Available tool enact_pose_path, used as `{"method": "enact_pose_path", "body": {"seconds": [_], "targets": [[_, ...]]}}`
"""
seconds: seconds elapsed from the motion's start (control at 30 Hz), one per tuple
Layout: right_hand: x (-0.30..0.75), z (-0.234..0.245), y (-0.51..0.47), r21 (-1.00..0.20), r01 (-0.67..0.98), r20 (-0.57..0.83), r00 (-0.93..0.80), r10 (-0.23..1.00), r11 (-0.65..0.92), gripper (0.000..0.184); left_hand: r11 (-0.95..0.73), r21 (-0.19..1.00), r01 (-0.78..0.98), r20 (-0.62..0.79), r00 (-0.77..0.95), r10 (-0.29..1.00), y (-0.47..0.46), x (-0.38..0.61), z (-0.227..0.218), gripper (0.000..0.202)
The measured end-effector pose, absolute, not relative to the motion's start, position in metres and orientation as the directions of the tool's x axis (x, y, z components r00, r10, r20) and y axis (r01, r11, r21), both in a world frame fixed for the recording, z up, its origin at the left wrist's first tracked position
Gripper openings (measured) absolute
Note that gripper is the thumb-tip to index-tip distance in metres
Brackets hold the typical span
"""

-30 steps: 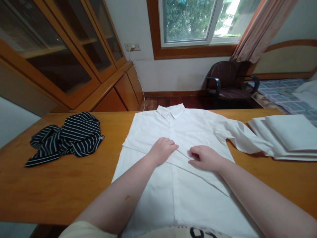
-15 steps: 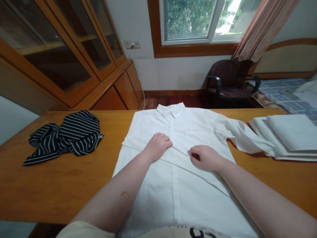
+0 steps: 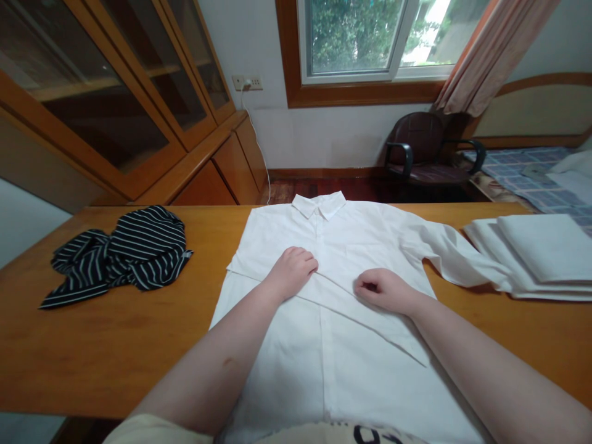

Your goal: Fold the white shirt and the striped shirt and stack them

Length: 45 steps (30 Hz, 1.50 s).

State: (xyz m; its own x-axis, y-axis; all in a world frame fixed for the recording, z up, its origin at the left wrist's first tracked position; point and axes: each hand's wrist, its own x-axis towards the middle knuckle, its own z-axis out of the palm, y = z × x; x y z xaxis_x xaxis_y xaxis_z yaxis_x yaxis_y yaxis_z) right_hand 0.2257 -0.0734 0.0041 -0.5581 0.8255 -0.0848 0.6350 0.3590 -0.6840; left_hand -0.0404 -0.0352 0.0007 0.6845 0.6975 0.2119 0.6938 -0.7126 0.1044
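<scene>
A white collared shirt (image 3: 361, 351) lies front up, its collar away from me. The shirt's left-side sleeve is folded slantwise over the body, and the other sleeve (image 3: 457, 253) stretches out to the right. My left hand (image 3: 295, 270) is closed on the folded sleeve near the shirt's middle, fingertips bent down against the cloth. To its right, my right hand (image 3: 386, 291) is curled into a loose pinch at the sleeve's upper edge. What its fingertips grip is partly hidden.
On the wooden table (image 3: 115, 351), a crumpled black-and-white striped garment (image 3: 139, 250) lies left. A stack of folded white cloth (image 3: 546, 253) sits right, touching the outstretched sleeve's cuff. Beyond the table are a glass-door cabinet (image 3: 194, 139), an office chair (image 3: 420, 145) and a bed (image 3: 522, 179).
My left hand has shifted very slightly left along the folded sleeve. My right hand has barely moved, and the shirt lies as before.
</scene>
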Motion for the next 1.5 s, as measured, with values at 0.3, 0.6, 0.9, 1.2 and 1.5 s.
{"method": "enact_pose_path", "body": {"seconds": [0.3,0.6,0.9,1.2,1.5], "targets": [[0.224,0.002,-0.071,-0.635,0.621,-0.017,-0.606,0.796,0.459,0.024,-0.66,0.056,0.749,0.179,0.642,0.745,-0.037,-0.039,0.005,0.013],[0.225,0.002,-0.069,-0.624,0.587,-0.022,-0.673,0.739,0.516,0.027,-0.814,0.052,0.579,0.083,0.809,0.581,-0.081,0.002,-0.009,0.051],[0.226,0.002,-0.069,-0.666,0.589,-0.041,-0.642,0.766,0.458,0.023,-0.687,0.089,0.721,-0.047,0.692,0.721,-0.095,-0.004,-0.001,0.06],[0.226,0.0,-0.069,-0.67,0.593,-0.035,-0.627,0.778,0.448,0.021,-0.616,0.105,0.781,0.194,0.591,0.783,-0.064,-0.004,0.003,0.033],[0.225,-0.001,-0.068,-0.683,0.59,-0.053,-0.628,0.776,0.431,0.019,-0.634,0.212,0.744,-0.042,0.655,0.755,-0.057,-0.009,-0.022,0.059]]}}
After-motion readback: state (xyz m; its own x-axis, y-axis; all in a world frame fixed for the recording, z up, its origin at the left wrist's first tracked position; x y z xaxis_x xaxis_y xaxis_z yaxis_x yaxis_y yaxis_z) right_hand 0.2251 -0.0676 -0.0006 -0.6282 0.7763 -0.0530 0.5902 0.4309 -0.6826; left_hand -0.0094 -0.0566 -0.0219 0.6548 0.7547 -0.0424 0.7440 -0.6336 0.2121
